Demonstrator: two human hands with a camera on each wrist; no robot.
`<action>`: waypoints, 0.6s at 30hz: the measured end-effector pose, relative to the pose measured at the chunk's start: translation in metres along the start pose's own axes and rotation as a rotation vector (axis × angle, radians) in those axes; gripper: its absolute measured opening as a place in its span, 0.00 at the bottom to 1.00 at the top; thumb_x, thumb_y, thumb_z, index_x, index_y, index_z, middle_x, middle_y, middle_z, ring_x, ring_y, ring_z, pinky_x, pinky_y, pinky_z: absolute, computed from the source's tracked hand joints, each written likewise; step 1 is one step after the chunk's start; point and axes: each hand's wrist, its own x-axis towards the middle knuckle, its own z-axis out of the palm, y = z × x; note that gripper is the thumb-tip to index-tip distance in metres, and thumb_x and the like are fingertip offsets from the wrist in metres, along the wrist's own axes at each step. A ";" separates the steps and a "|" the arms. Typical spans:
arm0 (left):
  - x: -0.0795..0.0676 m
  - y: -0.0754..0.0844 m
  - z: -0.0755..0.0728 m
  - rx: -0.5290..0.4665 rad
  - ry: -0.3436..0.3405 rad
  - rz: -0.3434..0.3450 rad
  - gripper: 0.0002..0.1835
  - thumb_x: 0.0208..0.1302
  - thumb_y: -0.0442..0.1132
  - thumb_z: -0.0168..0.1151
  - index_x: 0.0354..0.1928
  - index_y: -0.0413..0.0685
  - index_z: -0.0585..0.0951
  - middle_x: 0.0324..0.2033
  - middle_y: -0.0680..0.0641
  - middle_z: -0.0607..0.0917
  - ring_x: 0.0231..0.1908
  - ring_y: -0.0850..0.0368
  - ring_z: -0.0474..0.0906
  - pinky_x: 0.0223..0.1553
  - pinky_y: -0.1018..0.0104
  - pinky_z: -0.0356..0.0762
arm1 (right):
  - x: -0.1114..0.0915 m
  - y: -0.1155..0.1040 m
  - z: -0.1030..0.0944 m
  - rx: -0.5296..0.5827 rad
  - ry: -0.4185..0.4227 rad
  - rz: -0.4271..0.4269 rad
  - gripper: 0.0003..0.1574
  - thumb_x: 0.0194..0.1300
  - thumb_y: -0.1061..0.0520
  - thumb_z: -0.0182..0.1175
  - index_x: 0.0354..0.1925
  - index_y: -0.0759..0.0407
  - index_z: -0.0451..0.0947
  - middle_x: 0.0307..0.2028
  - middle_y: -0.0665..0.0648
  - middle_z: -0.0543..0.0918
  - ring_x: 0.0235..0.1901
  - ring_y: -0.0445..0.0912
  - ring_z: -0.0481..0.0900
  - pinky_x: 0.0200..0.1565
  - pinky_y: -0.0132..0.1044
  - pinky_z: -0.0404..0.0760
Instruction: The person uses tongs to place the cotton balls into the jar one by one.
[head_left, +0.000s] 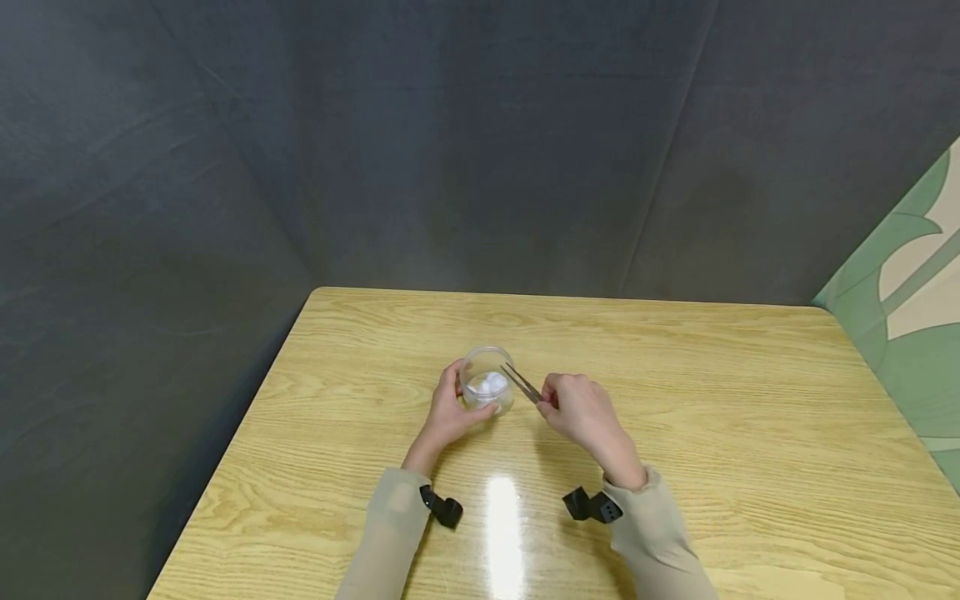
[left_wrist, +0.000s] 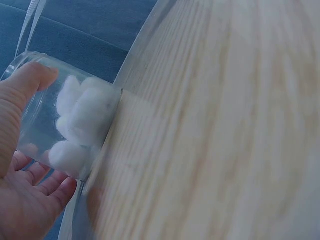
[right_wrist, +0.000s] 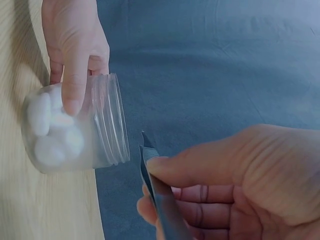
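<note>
A clear plastic jar [right_wrist: 104,122] with a threaded, lidless mouth stands on the table, white cotton balls [left_wrist: 85,117] piled at its bottom. My left hand [head_left: 450,414] holds it around the side, thumb [right_wrist: 73,90] on the near wall and fingers behind. In my right hand [head_left: 583,408] are metal tweezers [head_left: 527,389], pinched between thumb and fingers. Their two tips are slightly apart with nothing between them, and in the head view they overlap the right side of the jar's rim.
The wood-grain table [head_left: 720,400] spreads out on both sides of the hands. Dark grey cloth [head_left: 480,167] hangs behind its far edge and along the left. A green leaf-patterned surface [head_left: 915,350] borders the right edge.
</note>
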 end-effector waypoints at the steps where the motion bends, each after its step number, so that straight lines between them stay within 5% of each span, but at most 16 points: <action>1: 0.000 0.000 0.000 -0.002 0.000 0.000 0.44 0.46 0.35 0.73 0.65 0.38 0.60 0.59 0.38 0.67 0.55 0.43 0.67 0.53 0.51 0.69 | 0.000 0.000 0.000 0.000 0.001 -0.001 0.08 0.55 0.63 0.64 0.22 0.59 0.75 0.15 0.49 0.72 0.16 0.42 0.66 0.19 0.33 0.65; 18: 0.000 -0.002 0.001 -0.009 0.000 -0.002 0.44 0.46 0.35 0.73 0.64 0.37 0.60 0.59 0.37 0.67 0.55 0.43 0.67 0.53 0.50 0.69 | -0.008 0.009 -0.005 0.008 0.004 0.016 0.08 0.54 0.63 0.64 0.23 0.59 0.75 0.15 0.49 0.72 0.16 0.41 0.66 0.19 0.33 0.65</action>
